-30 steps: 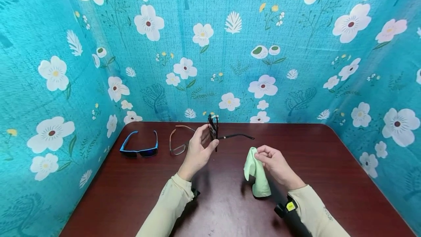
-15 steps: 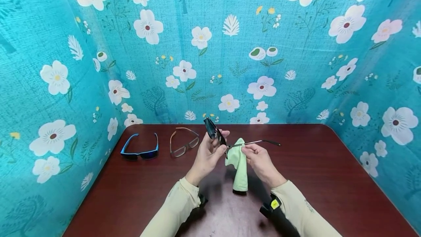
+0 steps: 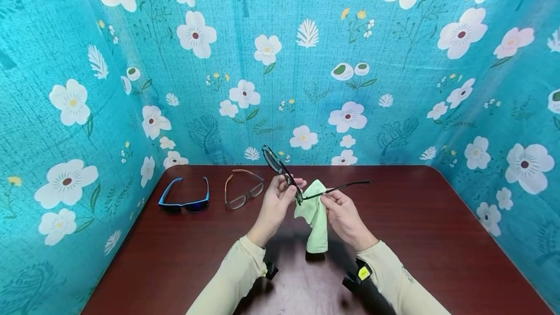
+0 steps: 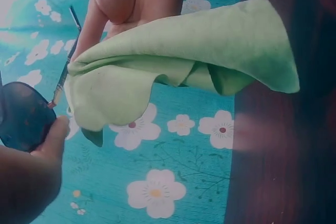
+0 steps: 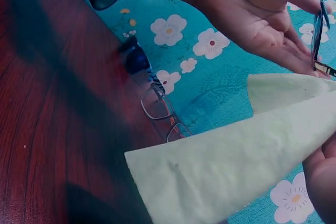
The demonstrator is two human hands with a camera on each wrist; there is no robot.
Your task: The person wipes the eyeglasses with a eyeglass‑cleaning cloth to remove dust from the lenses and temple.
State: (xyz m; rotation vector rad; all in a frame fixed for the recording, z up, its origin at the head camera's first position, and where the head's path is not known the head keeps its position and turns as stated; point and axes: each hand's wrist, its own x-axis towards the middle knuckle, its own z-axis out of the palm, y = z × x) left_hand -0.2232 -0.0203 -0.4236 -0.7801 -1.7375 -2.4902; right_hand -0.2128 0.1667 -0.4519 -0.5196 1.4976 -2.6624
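Observation:
My left hand (image 3: 272,210) grips a pair of black-framed sunglasses (image 3: 272,160) by the front frame, holding them tilted above the table. One dark lens (image 4: 26,116) shows beside my thumb in the left wrist view. An unfolded temple arm (image 3: 352,184) points right, towards my right hand (image 3: 347,218). Between thumb and fingers, that hand pinches a pale green cloth (image 3: 318,232) at the temple arm. The cloth's loose end hangs down, and in the right wrist view the cloth (image 5: 220,166) covers part of the right hand. Whether the cloth wraps fully round the temple arm is hidden.
Blue-framed sunglasses (image 3: 185,206) lie with temples open at the left of the dark red wooden table (image 3: 415,237). Beside them are clear eyeglasses (image 3: 239,201) with brownish temples. A blue floral curtain (image 3: 280,96) stands behind and at both sides.
My right hand has brought the cloth leftward to the sunglasses' temple arm and now pinches it there. My left hand has moved slightly right and turned the sunglasses so a lens shows.

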